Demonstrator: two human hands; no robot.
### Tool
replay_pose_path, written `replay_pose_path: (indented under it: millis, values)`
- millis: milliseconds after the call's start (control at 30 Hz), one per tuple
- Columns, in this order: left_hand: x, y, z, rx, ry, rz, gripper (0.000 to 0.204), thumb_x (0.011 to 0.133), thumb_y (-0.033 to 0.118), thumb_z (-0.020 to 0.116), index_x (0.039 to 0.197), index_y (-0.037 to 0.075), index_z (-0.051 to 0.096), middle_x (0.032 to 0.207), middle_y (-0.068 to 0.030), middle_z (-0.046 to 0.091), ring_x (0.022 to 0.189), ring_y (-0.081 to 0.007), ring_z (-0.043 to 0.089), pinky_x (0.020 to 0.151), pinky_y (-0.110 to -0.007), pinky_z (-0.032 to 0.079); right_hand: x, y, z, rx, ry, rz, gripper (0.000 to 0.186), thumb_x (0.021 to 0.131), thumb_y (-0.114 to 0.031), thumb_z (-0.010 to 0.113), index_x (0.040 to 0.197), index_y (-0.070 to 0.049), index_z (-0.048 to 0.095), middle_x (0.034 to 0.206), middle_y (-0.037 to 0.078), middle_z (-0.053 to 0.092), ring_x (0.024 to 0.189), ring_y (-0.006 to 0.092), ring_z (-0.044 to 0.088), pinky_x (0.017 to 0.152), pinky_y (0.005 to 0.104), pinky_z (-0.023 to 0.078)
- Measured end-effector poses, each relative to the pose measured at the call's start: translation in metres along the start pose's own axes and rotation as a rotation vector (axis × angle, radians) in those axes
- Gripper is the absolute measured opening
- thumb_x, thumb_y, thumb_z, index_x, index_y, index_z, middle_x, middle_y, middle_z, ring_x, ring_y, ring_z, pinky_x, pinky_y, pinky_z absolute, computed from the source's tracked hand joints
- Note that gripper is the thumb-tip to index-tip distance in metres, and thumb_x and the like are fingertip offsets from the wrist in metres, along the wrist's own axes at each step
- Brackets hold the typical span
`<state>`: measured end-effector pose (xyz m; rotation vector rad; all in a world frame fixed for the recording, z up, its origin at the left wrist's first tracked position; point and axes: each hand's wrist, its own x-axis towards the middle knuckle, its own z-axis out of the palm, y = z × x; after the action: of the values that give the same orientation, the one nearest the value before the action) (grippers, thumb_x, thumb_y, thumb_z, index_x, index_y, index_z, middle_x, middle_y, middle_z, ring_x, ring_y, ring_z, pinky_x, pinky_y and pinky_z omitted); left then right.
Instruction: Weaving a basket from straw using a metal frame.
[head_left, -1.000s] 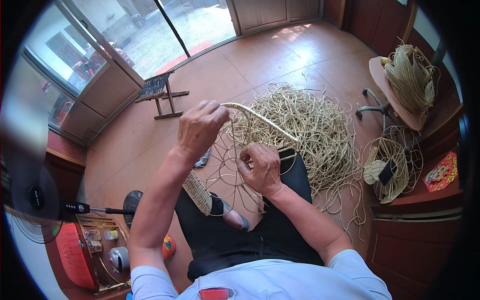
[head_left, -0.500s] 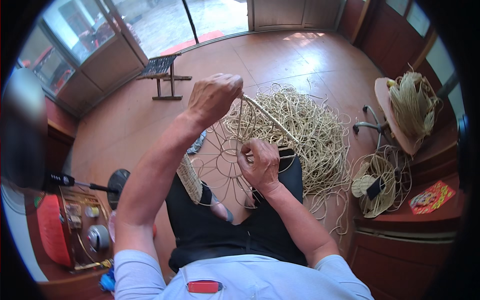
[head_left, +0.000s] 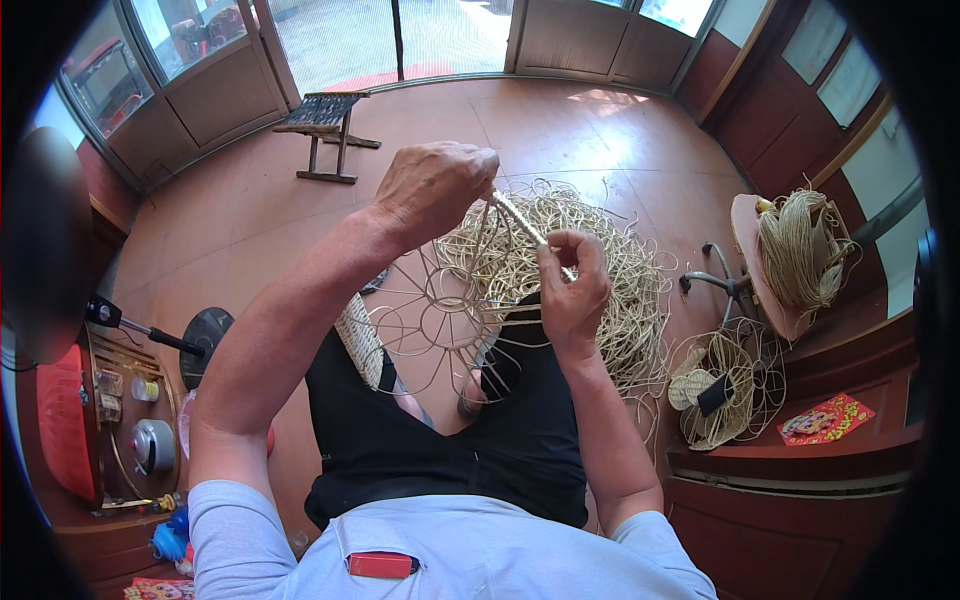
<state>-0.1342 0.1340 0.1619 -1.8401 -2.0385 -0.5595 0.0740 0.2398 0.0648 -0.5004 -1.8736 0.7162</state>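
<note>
Above my lap stands a wire basket frame, its thin spokes looping round a central ring, with pale cord woven over part of it. A wide woven band (head_left: pixel 362 345) shows on its left side, by my left thigh. My left hand (head_left: pixel 438 187) is closed round the top of the frame, where a narrow woven rim (head_left: pixel 520 218) slants down to the right. My right hand (head_left: pixel 578 290) is at the lower end of that rim, thumb and fingers pinched together. What lies between the right fingertips is too small to make out.
Beyond the frame a large tangled heap of pale cord (head_left: pixel 625 300) covers the floor. To the right a swivel chair (head_left: pixel 750 250) bears a cord bundle (head_left: pixel 800 245). A low stool (head_left: pixel 325 115) stands far left; a tea tray with a metal pot (head_left: pixel 152 445) is at near left.
My right hand has moved from the frame's centre up and right to the woven rim. The left hand keeps its hold at the top. The whole view has shifted slightly.
</note>
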Motion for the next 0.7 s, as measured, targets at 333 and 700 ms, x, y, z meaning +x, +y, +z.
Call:
replay_pose_path:
  millis: [333, 700]
  values:
    - [-0.013, 0.006, -0.011, -0.042, 0.039, -0.062, 0.015, 0.105, 0.023, 0.07, 0.099, 0.009, 0.069, 0.085, -0.0091, 0.072, 0.085, -0.0298, 0.075, 0.076, -0.047, 0.057, 0.019, -0.016, 0.019, 0.063, -0.088, 0.014, 0.014, 0.096, -0.005, 0.078, 0.11, -0.001, 0.075, 0.104, 0.012, 0.075, 0.093, 0.0247, 0.077, 0.087, 0.0367, 0.063]
    - [-0.01, 0.006, -0.018, -0.133, -0.015, -0.132, 0.012, 0.105, 0.02, 0.072, 0.102, 0.009, 0.072, 0.084, -0.0098, 0.077, 0.081, -0.0307, 0.077, 0.073, -0.045, 0.057, 0.025, -0.018, 0.015, 0.094, -0.099, 0.057, 0.011, 0.097, -0.004, 0.077, 0.108, -0.001, 0.076, 0.103, 0.011, 0.077, 0.093, 0.0228, 0.077, 0.084, 0.0357, 0.063]
